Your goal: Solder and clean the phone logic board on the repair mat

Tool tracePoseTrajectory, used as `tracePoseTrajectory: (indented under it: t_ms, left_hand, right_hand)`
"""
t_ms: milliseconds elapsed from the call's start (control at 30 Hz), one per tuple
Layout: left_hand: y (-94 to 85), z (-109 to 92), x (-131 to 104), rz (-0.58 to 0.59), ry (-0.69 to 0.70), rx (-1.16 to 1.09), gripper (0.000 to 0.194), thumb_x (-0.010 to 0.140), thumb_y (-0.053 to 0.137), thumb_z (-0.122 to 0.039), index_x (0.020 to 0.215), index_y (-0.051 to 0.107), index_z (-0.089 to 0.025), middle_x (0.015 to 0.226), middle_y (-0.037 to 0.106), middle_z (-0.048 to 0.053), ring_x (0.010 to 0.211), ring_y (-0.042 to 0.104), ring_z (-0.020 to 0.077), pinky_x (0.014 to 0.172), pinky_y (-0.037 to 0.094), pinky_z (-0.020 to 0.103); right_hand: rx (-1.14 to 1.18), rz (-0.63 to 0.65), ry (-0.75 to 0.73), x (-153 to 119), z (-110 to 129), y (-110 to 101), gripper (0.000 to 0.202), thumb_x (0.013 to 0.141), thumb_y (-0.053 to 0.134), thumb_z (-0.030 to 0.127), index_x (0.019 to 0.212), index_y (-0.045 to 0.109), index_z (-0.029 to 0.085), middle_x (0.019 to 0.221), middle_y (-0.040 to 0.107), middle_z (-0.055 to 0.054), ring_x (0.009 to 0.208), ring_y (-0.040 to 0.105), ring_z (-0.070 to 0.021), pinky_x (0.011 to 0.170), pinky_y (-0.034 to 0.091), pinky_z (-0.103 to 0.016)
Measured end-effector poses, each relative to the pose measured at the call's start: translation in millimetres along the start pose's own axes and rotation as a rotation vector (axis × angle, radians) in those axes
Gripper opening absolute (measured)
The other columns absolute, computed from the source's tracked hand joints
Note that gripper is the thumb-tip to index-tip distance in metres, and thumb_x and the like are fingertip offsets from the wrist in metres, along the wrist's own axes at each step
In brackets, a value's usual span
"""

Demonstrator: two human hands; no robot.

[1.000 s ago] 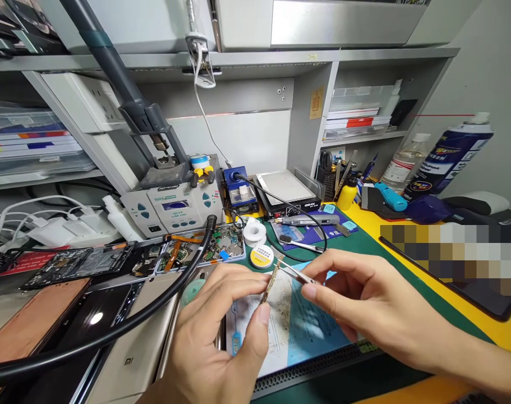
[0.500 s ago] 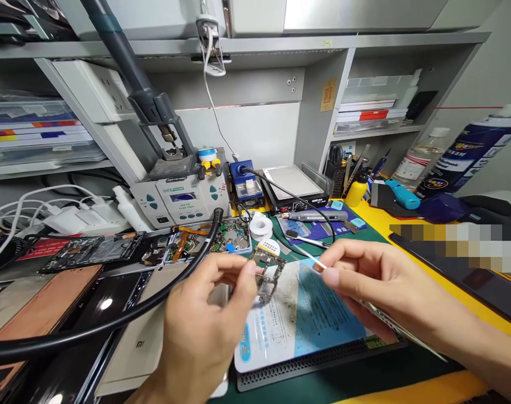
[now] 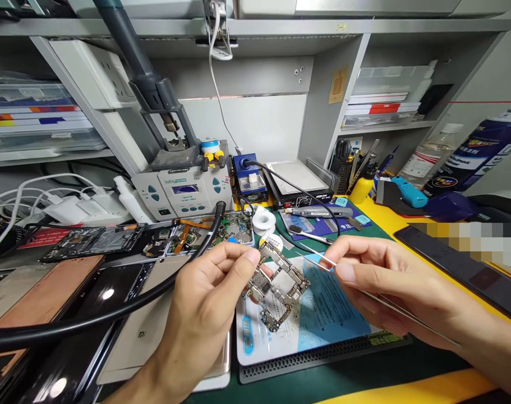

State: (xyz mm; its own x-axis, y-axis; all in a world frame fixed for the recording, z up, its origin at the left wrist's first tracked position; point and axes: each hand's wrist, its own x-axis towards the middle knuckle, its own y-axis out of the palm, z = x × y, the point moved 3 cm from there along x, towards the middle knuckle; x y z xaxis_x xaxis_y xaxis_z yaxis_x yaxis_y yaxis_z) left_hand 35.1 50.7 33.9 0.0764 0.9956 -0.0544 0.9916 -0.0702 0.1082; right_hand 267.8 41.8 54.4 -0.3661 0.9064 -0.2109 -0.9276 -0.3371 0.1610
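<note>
A phone circuit board (image 3: 276,280) with cut-out openings is pinched by its upper left edge between the thumb and fingers of my left hand (image 3: 213,303). Its chip-covered face is tilted up towards me. My right hand (image 3: 373,280) grips a pair of metal tweezers (image 3: 322,259), whose two tips stand apart and point left, just right of the board without touching it. Under both hands lies a white and blue printed mat (image 3: 322,325) with a dark perforated front edge.
A black hose (image 3: 124,314) crosses from the left to the hot-air station (image 3: 188,191). Several phones and back covers, such as a gold one (image 3: 141,331), lie at left. A solder spool (image 3: 263,220) and brush (image 3: 309,234) sit behind the board. A black phone (image 3: 457,269) lies at right.
My left hand has turned the board so its face shows more fully and lies further right. The tweezers' tips now show spread apart. The whole view has shifted slightly.
</note>
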Motion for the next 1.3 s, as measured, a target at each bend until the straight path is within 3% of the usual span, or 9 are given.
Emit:
tracePoseTrajectory:
  t_ms: [267, 333, 467, 600, 667, 800, 1067, 1200, 1300]
  left_hand:
    - [-0.8, -2, 1, 0.012, 0.022, 0.039, 0.036, 0.091, 0.076, -0.056, 0.096, 0.073, -0.02, 0.086, 0.077, 0.001, 0.075, 0.069, 0.0143, 0.067, 0.054, 0.021]
    - [0.5, -4, 2, 0.038, 0.025, 0.122, 0.035, 0.091, 0.074, -0.056, 0.095, 0.073, -0.02, 0.085, 0.076, 0.001, 0.074, 0.068, 0.0142, 0.065, 0.053, 0.021]
    - [4.4, -10, 3, 0.09, 0.15, 0.406, 0.035, 0.094, 0.069, -0.054, 0.084, 0.074, -0.021, 0.071, 0.071, -0.001, 0.063, 0.062, 0.012, 0.059, 0.048, 0.019]
    - [5.4, -9, 1, 0.103, 0.308, 0.653, 0.03, 0.1, 0.062, -0.048, 0.088, 0.074, -0.024, 0.084, 0.076, 0.0, 0.076, 0.069, 0.0165, 0.066, 0.05, 0.023]
    - [6.3, -8, 2, 0.116, 0.422, 0.783, 0.029, 0.103, 0.057, -0.044, 0.089, 0.073, -0.024, 0.087, 0.076, 0.001, 0.082, 0.07, 0.0184, 0.071, 0.051, 0.026]
    - [9.8, -7, 5, 0.153, 0.583, 0.882, 0.028, 0.103, 0.056, -0.042, 0.088, 0.071, -0.024, 0.087, 0.073, 0.003, 0.086, 0.066, 0.021, 0.078, 0.05, 0.03]
    - [10.5, -6, 5, 0.263, 0.669, 0.974, 0.027, 0.096, 0.062, -0.047, 0.102, 0.068, -0.021, 0.104, 0.07, 0.008, 0.1, 0.062, 0.0274, 0.093, 0.051, 0.044]
    - [12.0, -7, -3, 0.367, 0.671, 1.058, 0.05, 0.08, 0.079, -0.056, 0.113, 0.068, -0.021, 0.113, 0.066, 0.009, 0.107, 0.058, 0.0321, 0.097, 0.049, 0.052]
    - [13.1, -9, -6, 0.382, 0.657, 1.105, 0.049, 0.08, 0.078, -0.054, 0.112, 0.069, -0.019, 0.113, 0.064, 0.01, 0.107, 0.056, 0.0329, 0.098, 0.047, 0.055]
  right_hand:
    - [-0.033, -0.032, -0.027, 1, 1, 0, 0.032, 0.085, 0.083, 0.051, 0.088, 0.071, 0.022, 0.045, 0.043, 0.01, 0.033, 0.03, -0.0043, 0.034, 0.022, -0.018]
    - [-0.138, -0.181, -0.159, 4, 8, -8, 0.032, 0.086, 0.082, 0.051, 0.091, 0.07, 0.022, 0.047, 0.046, 0.009, 0.036, 0.036, -0.0066, 0.036, 0.027, -0.02]
    - [-0.448, -0.646, -0.554, 5, 32, -35, 0.027, 0.09, 0.077, 0.046, 0.087, 0.067, 0.022, 0.059, 0.057, 0.005, 0.05, 0.05, -0.0123, 0.047, 0.041, -0.027]
    - [-0.585, -0.776, -0.525, 14, 46, -69, 0.027, 0.092, 0.072, 0.041, 0.075, 0.062, 0.023, 0.056, 0.056, 0.005, 0.05, 0.051, -0.0132, 0.053, 0.044, -0.03]
    - [-0.694, -0.75, -0.431, 19, 49, -84, 0.032, 0.093, 0.069, 0.042, 0.07, 0.06, 0.022, 0.053, 0.057, 0.005, 0.045, 0.05, -0.0126, 0.049, 0.042, -0.03]
    - [-0.971, -0.543, -0.263, 28, 45, -98, 0.036, 0.097, 0.07, 0.045, 0.073, 0.065, 0.018, 0.059, 0.061, 0.006, 0.051, 0.056, -0.0122, 0.055, 0.049, -0.028]
    - [-1.305, -0.367, -0.195, 49, 24, -89, 0.024, 0.102, 0.067, 0.039, 0.109, 0.072, 0.017, 0.105, 0.075, -0.004, 0.093, 0.072, -0.0213, 0.086, 0.061, -0.043]
    - [-1.392, -0.247, -0.134, 39, 18, -82, 0.023, 0.101, 0.069, 0.04, 0.103, 0.072, 0.017, 0.101, 0.075, -0.003, 0.088, 0.072, -0.0198, 0.081, 0.062, -0.039]
    - [-1.441, -0.192, -0.086, 31, 14, -81, 0.022, 0.1, 0.07, 0.04, 0.101, 0.072, 0.017, 0.098, 0.075, -0.002, 0.085, 0.072, -0.0187, 0.08, 0.062, -0.038]
